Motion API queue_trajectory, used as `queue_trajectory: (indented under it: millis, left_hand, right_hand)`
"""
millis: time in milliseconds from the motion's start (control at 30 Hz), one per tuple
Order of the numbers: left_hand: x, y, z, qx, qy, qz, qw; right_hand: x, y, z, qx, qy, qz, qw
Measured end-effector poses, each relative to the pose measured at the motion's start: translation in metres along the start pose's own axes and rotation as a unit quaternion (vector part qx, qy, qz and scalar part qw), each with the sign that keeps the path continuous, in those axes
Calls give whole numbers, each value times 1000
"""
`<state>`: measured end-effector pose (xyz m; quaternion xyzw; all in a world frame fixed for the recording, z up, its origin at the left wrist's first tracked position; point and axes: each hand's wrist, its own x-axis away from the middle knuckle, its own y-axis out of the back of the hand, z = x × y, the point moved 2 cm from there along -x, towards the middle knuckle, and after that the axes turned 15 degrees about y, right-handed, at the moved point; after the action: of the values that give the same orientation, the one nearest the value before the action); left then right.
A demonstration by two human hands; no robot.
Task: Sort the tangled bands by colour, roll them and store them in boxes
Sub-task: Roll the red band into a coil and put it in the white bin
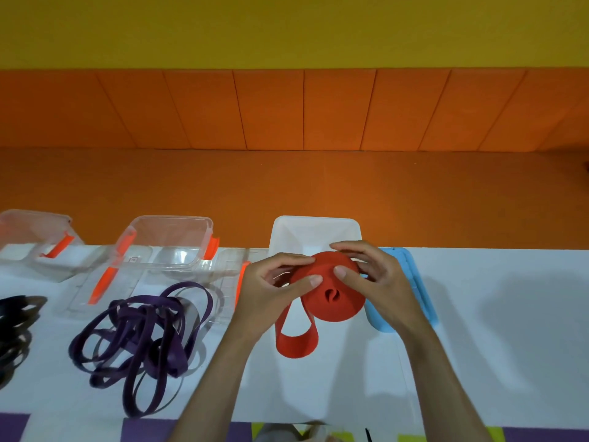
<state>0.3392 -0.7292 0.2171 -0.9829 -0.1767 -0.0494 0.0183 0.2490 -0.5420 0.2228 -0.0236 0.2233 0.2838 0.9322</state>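
A wide red band (331, 288) is wound into a thick roll held above the white table (510, 346), with a loose loop of it hanging down in front. My left hand (271, 285) grips the roll's left side, thumb on its face. My right hand (373, 275) holds the right side, thumb pressed near the centre. Behind the roll stands a white box (315, 231). A tangle of purple bands (143, 333) lies on the table to the left. Black bands (14, 330) lie at the far left edge.
Two clear boxes with orange clips (172, 240) (35, 237) stand at the table's far edge, clear lids (223, 282) beside them. A light blue lid (411, 288) lies right of the white box. Beyond the table is an orange floor and wall.
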Motion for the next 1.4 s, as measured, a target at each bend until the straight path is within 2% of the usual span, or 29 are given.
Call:
queue_trajectory:
  millis: [67,167,333,467,567,667,867,1033,1133,1267,1400]
  left_hand:
    - [0,-3,1,4,-5,-11,1000]
    - [-3,-1,0,-4,12,-20,1000]
    - [1,16,5,3,46,52,998]
    - [5,24,12,37,35,-9,999]
    - [8,32,21,57,34,-17,998]
    - [12,37,29,75,64,-36,994]
    - [19,66,45,64,131,8,989]
    - [23,84,57,107,169,6,980]
    - [29,84,63,123,179,8,976]
    - [29,89,64,91,174,8,980]
    - [23,97,73,84,204,-1,975]
  right_hand:
    - [1,-6,-2,9,6,13,1000]
    - [2,-14,-3,-6,10,-42,999]
    - [2,-22,-10,-10,11,-112,994]
    - [2,-35,-10,-24,-25,-106,994]
    - [3,-44,-13,-20,-68,-80,994]
    - [7,-52,-13,-21,-78,-90,993]
    - [18,-83,-19,24,-79,-160,984]
    - [30,-101,-20,36,-116,-106,987]
    - [37,-108,-22,22,-122,-147,981]
    - [39,-118,-27,29,-113,-205,972]
    - [34,-114,-37,31,-135,-264,954]
